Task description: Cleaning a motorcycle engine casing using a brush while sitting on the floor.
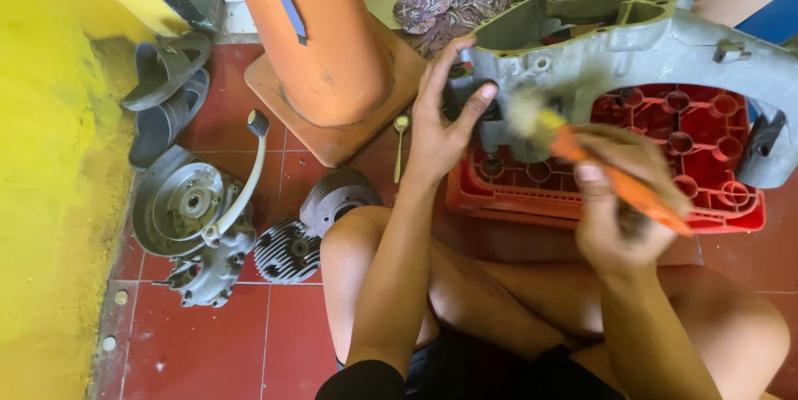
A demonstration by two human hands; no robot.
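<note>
A: Item: grey engine casing [665, 42], resting on red crate [731, 209]. Left hand [440, 117] spread, steadying its end.

B: Right hand [619, 209] closed round orange-handled brush [582, 155], blurred. Risk: casing could tip off if the steadying slackens.

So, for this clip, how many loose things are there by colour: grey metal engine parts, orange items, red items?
Grey metal engine parts: 5 - crankcase steadied by the left hand, engine cover with kick lever, two finned cylinder pieces, spoon
Orange: 2 - traffic cone, brush in the right hand
Red: 1 - plastic crate
Total: 8
</note>
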